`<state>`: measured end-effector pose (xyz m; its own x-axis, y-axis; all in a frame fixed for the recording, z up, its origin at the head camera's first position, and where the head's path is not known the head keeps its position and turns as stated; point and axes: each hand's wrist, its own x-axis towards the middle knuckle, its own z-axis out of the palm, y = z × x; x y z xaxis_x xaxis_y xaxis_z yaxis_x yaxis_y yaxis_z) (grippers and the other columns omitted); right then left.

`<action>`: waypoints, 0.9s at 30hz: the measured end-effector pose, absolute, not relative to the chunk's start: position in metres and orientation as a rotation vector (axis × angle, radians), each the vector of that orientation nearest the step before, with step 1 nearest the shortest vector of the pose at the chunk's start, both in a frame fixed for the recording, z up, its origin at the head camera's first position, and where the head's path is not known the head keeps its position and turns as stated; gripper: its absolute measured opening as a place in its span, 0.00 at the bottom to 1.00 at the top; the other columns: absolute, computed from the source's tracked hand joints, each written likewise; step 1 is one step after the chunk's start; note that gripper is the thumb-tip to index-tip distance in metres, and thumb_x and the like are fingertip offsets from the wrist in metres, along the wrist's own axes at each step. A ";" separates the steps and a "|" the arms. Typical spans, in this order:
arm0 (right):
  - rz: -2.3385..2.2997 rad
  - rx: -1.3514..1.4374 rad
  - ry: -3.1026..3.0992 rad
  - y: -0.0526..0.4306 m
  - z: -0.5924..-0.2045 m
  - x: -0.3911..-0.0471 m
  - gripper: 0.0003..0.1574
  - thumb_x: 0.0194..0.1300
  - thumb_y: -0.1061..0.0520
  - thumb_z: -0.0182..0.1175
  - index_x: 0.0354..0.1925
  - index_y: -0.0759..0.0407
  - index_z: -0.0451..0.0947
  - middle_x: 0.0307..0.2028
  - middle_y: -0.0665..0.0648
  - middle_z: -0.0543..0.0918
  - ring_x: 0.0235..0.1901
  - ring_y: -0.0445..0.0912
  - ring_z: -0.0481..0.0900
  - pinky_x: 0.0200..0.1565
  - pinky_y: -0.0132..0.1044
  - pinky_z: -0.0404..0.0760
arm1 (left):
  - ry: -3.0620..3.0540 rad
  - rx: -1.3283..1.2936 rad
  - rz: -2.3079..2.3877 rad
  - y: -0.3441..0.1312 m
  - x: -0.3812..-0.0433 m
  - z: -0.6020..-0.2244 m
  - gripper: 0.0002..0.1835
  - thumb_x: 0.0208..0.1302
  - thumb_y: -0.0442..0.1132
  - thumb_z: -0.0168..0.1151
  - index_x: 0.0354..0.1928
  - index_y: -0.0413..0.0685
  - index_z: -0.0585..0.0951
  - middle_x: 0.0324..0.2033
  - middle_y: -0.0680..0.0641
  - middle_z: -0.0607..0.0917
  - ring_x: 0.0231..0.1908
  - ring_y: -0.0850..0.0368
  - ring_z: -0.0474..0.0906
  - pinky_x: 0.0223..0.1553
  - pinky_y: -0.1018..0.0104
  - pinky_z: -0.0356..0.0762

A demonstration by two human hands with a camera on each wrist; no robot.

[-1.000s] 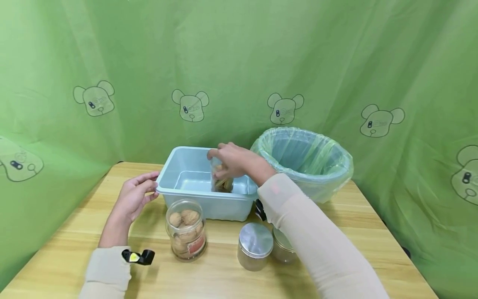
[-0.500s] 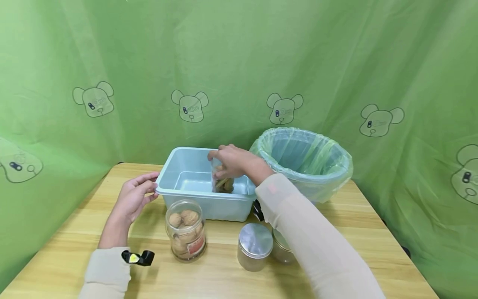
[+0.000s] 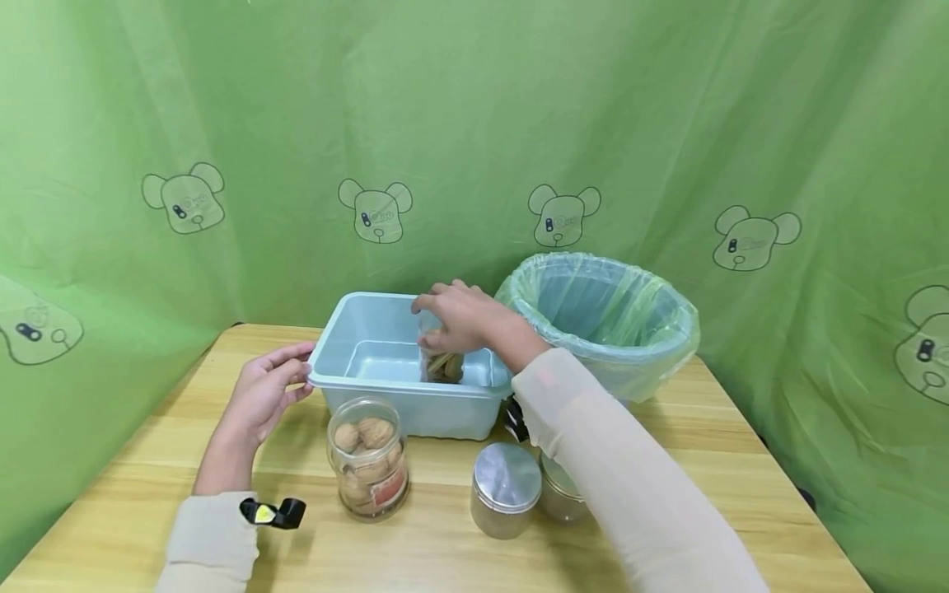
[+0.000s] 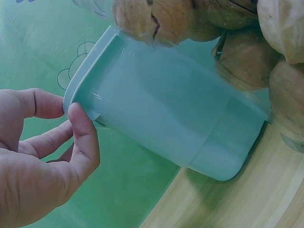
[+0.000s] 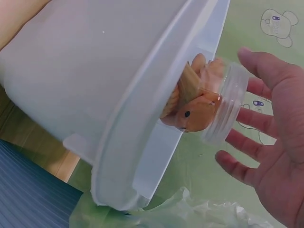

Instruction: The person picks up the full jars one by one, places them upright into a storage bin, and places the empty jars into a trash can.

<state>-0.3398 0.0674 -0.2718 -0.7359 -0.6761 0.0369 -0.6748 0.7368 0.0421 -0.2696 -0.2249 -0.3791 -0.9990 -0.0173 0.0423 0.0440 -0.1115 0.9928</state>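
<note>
A light blue plastic basin [image 3: 415, 408] stands on the table. My left hand [image 3: 261, 395] pinches its left rim between thumb and fingers, as the left wrist view also shows. Inside the basin's right half stands a lidless clear jar [image 5: 228, 102] holding tan and orange-brown pieces [image 5: 202, 111] whose kind I cannot tell. My right hand [image 3: 463, 317] is at the jar's mouth, its fingers spread around the rim in the right wrist view; contact is unclear. In front of the basin stands a lidless clear jar of walnuts [image 3: 371, 461] with a red label.
Right of the walnuts stand a metal-lidded clear jar [image 3: 507, 486] and a second jar [image 3: 563, 490] partly behind my right sleeve. A bin [image 3: 604, 329] lined with a thin green bag is at the back right. A green curtain [image 3: 460, 99] hangs behind the table [image 3: 423, 552].
My right hand's thumb and fingers have loosened and lifted slightly at the jar's mouth, showing more of its contents. The left hand stays on the basin's rim.
</note>
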 end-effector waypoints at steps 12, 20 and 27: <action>-0.112 1.259 -2.653 0.062 -0.270 -0.319 0.30 0.65 0.35 0.52 0.62 0.42 0.70 0.58 0.49 0.73 0.53 0.47 0.68 0.52 0.45 0.69 | -2.067 -0.030 -2.309 -0.225 -0.270 -0.380 0.24 0.64 0.29 0.51 0.63 0.30 0.67 0.51 0.39 0.74 0.37 0.59 0.76 0.40 0.68 0.79; -0.146 1.415 -2.438 0.052 -0.276 -0.300 0.27 0.66 0.36 0.51 0.59 0.44 0.72 0.55 0.49 0.75 0.51 0.47 0.71 0.47 0.43 0.71 | -2.067 -0.015 -2.312 -0.225 -0.269 -0.379 0.24 0.64 0.29 0.51 0.63 0.31 0.67 0.50 0.39 0.75 0.37 0.59 0.76 0.40 0.69 0.79; -0.245 1.497 -2.332 0.044 -0.285 -0.280 0.29 0.67 0.34 0.48 0.60 0.44 0.71 0.53 0.49 0.75 0.50 0.47 0.71 0.47 0.43 0.72 | -2.065 -0.017 -2.310 -0.224 -0.270 -0.379 0.24 0.64 0.29 0.50 0.63 0.31 0.67 0.49 0.41 0.75 0.37 0.59 0.76 0.40 0.69 0.79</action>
